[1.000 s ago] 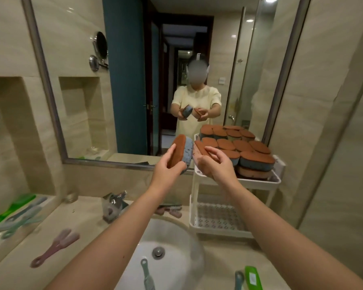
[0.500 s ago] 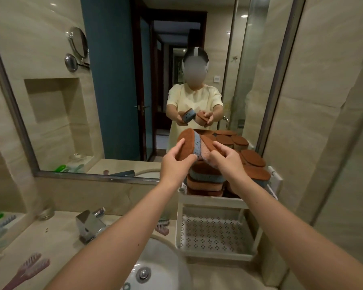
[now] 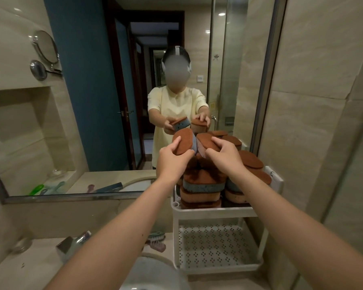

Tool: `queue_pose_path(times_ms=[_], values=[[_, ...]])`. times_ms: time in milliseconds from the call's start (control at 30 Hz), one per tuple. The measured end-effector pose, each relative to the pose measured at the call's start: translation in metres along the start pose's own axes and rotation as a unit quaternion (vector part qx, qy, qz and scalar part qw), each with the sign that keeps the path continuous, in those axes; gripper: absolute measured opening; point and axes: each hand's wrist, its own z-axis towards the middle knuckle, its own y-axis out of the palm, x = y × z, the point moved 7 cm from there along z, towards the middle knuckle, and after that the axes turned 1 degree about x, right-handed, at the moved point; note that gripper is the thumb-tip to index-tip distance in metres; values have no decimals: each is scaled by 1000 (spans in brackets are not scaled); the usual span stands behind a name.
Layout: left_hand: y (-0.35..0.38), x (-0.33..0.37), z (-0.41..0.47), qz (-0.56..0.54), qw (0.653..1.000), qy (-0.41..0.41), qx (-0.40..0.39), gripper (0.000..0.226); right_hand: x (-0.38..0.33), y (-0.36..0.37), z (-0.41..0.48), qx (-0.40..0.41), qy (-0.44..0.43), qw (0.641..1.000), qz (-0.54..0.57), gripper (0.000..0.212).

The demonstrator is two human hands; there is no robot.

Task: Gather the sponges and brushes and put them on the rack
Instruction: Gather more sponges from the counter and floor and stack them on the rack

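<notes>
My left hand (image 3: pixel 172 162) grips a brown-topped blue sponge (image 3: pixel 184 143), tilted on edge above the rack's top shelf. My right hand (image 3: pixel 224 154) grips a second brown-topped pink sponge (image 3: pixel 205 143) right beside it, the two sponges touching. Below them several stacked sponges (image 3: pixel 201 185) fill the top shelf of the white two-tier rack (image 3: pixel 214 212). The perforated lower shelf (image 3: pixel 216 245) holds nothing. Two brushes (image 3: pixel 157 240) lie on the counter left of the rack.
The rack stands in the corner between the mirror (image 3: pixel 92 101) and the right tiled wall (image 3: pixel 312 122). A chrome tap (image 3: pixel 71 245) and the white basin (image 3: pixel 153 275) lie below my arms. A wall niche at far left reflects green brushes in the mirror.
Both hands carried their sponges right and closer over the stacked sponges on the top shelf. The view shifted right and up, so the counter's left side dropped out of sight.
</notes>
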Motion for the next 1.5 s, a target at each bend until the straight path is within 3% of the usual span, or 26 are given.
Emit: queue_pose_path(times_ms=[267,700,833,1000,1267,1500], values=[[7,-17,-1,149,988,9,36,70,17,9,4,6,12,994,-109,67],[19,-17,3,213,977,-10,29,78,21,16,5,11,18,983,-185,70],[23,-19,3,189,982,-9,1,80,22,17,6,12,24,977,-213,67],[19,-27,2,129,991,-32,-21,71,22,21,4,-13,38,980,-197,67],[-2,-31,-9,28,998,-60,3,60,-10,18,-19,51,-37,995,-75,52],[-50,-38,-35,-24,993,-56,101,36,-55,50,-59,6,-129,991,34,46]])
